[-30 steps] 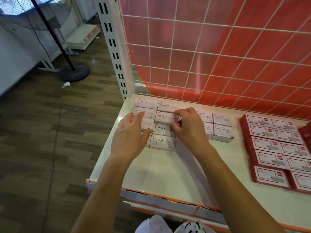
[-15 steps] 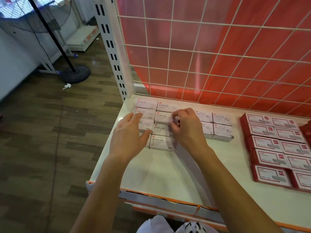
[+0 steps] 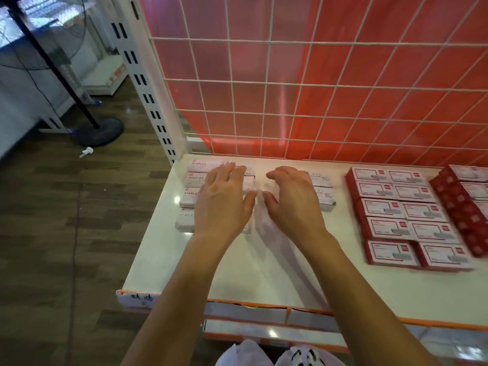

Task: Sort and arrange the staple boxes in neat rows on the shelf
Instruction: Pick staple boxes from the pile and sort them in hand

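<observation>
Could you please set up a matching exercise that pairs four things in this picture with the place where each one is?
Things:
1. white staple boxes
2. red boxes
3. fan stand
4. wire grid

Places:
A. on the floor, left of the shelf
B. on the right part of the shelf
C. upright behind the shelf
D. in the left rear corner of the shelf

Pairs: 1-D, 2-B, 3-A, 4-C
</observation>
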A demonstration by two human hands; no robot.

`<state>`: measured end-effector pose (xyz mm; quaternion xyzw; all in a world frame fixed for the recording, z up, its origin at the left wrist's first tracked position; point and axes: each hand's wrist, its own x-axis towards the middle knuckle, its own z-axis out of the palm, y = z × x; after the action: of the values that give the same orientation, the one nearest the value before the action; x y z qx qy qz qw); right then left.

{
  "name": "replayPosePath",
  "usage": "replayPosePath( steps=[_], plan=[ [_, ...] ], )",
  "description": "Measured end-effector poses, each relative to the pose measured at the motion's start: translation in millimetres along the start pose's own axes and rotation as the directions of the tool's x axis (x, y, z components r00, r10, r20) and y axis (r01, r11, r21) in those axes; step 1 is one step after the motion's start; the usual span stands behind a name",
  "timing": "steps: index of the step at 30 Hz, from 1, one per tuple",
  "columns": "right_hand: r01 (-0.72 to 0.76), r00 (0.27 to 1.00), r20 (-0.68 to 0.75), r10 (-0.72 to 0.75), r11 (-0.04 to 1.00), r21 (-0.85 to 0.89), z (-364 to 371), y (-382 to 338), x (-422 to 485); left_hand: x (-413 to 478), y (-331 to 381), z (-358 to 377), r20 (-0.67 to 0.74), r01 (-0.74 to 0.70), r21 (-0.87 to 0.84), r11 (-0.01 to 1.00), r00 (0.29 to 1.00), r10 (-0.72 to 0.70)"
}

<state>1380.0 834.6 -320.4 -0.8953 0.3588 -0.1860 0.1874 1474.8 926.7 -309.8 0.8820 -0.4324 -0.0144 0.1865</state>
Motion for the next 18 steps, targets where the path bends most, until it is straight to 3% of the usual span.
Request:
replayPosePath(
  steps=[11,18],
  plan=[
    [-0.126,0.99,-0.07,0.12,0.987,-0.097,-66.0,76.6,-40.1,1.7,113.1,33.0,0.039,-0.355,-0.018,0.935,0.934,0.355],
    [-0.219,0.953,-0.23,0.197,0.973,-0.072,-116.8,163.4,-71.9,-5.8,216.3,61.7,0.065,-0.535,0.015,0.845,0.843,0.533]
  ],
)
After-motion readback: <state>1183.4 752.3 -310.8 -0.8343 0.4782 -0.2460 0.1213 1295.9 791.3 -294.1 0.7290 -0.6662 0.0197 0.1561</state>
